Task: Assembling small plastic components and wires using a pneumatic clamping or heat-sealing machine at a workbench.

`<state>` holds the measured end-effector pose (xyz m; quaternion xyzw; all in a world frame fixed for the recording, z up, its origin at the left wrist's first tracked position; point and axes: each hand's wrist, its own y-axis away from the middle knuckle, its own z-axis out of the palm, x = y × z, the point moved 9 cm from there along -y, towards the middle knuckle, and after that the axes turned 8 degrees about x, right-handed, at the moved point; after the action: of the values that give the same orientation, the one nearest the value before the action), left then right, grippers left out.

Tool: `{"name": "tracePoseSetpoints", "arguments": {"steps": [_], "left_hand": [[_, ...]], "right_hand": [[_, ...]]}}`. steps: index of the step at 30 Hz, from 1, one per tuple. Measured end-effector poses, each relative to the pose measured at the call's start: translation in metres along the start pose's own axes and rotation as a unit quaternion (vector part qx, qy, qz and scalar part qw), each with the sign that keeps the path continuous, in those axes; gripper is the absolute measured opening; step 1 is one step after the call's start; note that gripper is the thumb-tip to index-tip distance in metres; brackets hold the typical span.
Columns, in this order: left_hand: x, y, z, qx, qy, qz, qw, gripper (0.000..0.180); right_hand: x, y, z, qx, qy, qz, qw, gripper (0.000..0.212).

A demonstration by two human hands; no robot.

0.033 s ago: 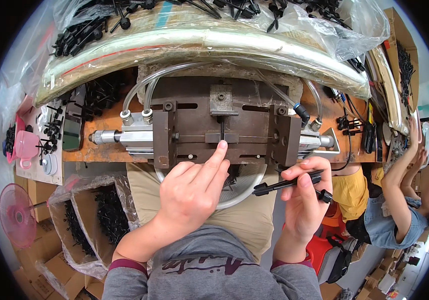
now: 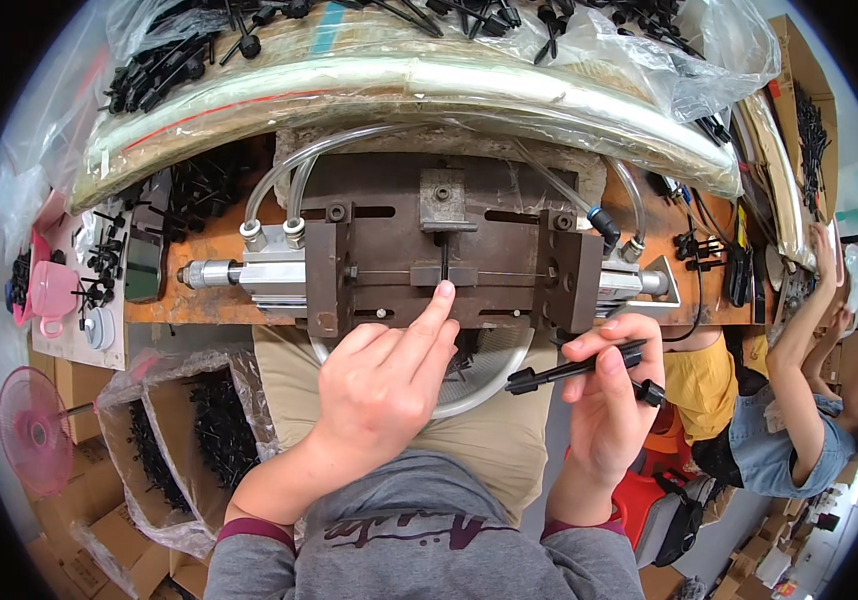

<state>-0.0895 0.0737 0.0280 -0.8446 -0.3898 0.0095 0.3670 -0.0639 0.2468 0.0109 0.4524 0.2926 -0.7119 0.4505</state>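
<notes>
My left hand (image 2: 379,385) reaches over the front of a dark metal clamping fixture (image 2: 379,190). Its index finger is stretched out, and the tip touches the near end of a thin black rod-shaped part (image 2: 445,262) seated in the small central block (image 2: 427,277). The thumb is hidden beneath the hand. To the right of the fixture, my right hand (image 2: 614,400) is closed around several black plastic stem-like parts (image 2: 564,372), held sideways between thumb and fingers. One knobbed end (image 2: 651,393) sticks out near the palm.
Air cylinders (image 2: 274,278) with clear hoses flank the fixture. A white-rimmed basket (image 2: 489,390) sits below it, over my lap. Black parts lie on a plastic-covered ledge (image 2: 399,85) and in a lined box (image 2: 219,430). A pink fan (image 2: 39,430) stands left; another person (image 2: 789,440) works at right.
My hands and the parts stay in place. At the far right, the other person's forearms have shifted slightly.
</notes>
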Motion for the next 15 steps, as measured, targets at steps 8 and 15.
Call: {"name": "tracePoseSetpoints", "arguments": {"steps": [8,15], "left_hand": [[-0.0008,-0.0006,0.0003,-0.021,-0.005,-0.007,1.0,0.025],[-0.0003,-0.0075,-0.0057,-0.015,0.026,-0.024,0.999,0.034]], "right_hand": [[0.004,0.0024,0.0012,-0.003,-0.01,0.02,1.0,0.02],[0.0101,0.0026,-0.0007,-0.007,-0.032,0.045,0.998,0.017]]}}
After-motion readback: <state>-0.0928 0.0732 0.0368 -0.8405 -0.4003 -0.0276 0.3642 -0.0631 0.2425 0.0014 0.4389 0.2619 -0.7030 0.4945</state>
